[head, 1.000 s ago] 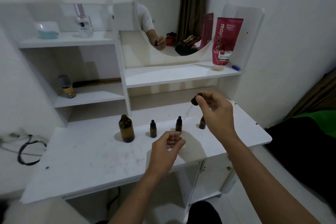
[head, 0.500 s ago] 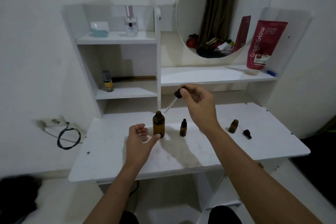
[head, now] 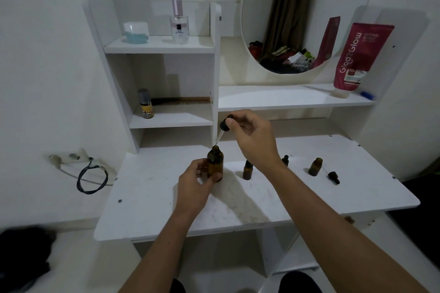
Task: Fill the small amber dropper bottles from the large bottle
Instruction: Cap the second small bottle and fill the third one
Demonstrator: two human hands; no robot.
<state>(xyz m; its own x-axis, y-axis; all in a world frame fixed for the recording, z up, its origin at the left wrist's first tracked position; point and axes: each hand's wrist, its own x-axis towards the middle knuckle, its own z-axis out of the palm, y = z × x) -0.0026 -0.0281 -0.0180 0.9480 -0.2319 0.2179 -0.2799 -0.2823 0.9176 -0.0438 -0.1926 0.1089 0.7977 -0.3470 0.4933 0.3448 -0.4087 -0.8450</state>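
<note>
Head view. Left hand (head: 194, 184) wraps the large bottle (head: 215, 164): amber glass, round, narrow open neck, upright on the white desk (head: 147, 209) near centre. Right hand (head: 254, 137) pinches a dropper (head: 222, 129) by its black rubber bulb; the clear glass tube slants toward 7 o'clock, tip just above the bottle mouth, contact not resolvable.

Small amber bottles, count 3, all at 3 o'clock of the large one:
- capped bottle (head: 247, 170), black top, nearest;
- second capped bottle (head: 285, 160), mostly hidden behind the right wrist;
- open bottle (head: 315, 166), no cap, furthest.

Loose dropper cap (head: 333, 176), count 1, lies on its side just at 4 o'clock of the open bottle.

Desk surface matte, scuffed, faint stains. Round mirror (head: 307, 7) at 1 o'clock; red tube (head: 359, 54) leans on the shelf below it.
</note>
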